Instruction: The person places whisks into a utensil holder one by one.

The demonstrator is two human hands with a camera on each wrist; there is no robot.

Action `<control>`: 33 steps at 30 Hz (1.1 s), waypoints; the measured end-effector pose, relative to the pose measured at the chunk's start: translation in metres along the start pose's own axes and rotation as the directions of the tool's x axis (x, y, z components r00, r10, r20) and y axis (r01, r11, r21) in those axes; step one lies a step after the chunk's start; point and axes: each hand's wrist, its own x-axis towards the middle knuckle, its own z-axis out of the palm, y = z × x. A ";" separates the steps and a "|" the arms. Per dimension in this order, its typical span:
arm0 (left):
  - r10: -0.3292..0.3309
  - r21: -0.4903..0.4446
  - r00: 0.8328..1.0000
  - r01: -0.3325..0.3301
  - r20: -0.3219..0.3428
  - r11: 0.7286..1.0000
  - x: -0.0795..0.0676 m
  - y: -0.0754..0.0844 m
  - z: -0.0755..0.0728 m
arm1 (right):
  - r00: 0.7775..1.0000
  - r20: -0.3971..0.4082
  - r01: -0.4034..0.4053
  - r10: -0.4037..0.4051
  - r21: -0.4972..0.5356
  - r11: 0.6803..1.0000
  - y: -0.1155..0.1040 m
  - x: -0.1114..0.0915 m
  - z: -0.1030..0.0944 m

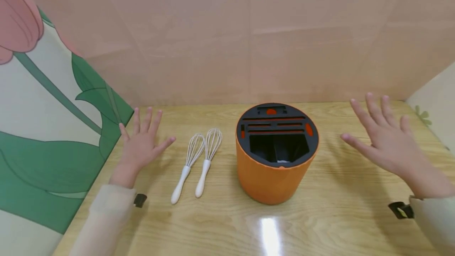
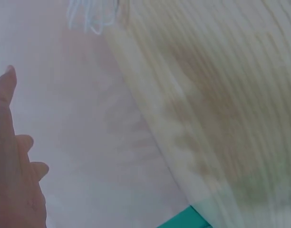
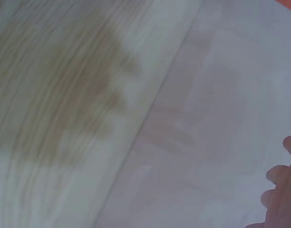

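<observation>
Two white whisks lie side by side on the wooden table in the head view, a left whisk (image 1: pixel 185 172) and a right whisk (image 1: pixel 206 169), wire ends pointing away from me. Right of them stands an orange utensil holder (image 1: pixel 271 183) with a black slotted top (image 1: pixel 279 129). My left hand (image 1: pixel 142 145), fingers spread, is held left of the whisks and touches nothing. On the holder's other side my right hand (image 1: pixel 389 141) also has its fingers spread, with nothing in it. Wires of a whisk (image 2: pixel 92 16) show at the top of the left wrist view.
A pinkish wall covering (image 1: pixel 199 42) rises behind the wooden table (image 1: pixel 213 228). On the left is a panel (image 1: pixel 46 161) with green leaves and a pink tulip. A pale panel (image 1: pixel 437 106) borders the right side.
</observation>
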 end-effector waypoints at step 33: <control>0.153 0.015 0.986 -0.154 0.072 0.988 -0.010 0.043 0.002 | 0.941 -0.115 0.330 -0.319 0.106 0.938 -0.076 -0.008 -0.035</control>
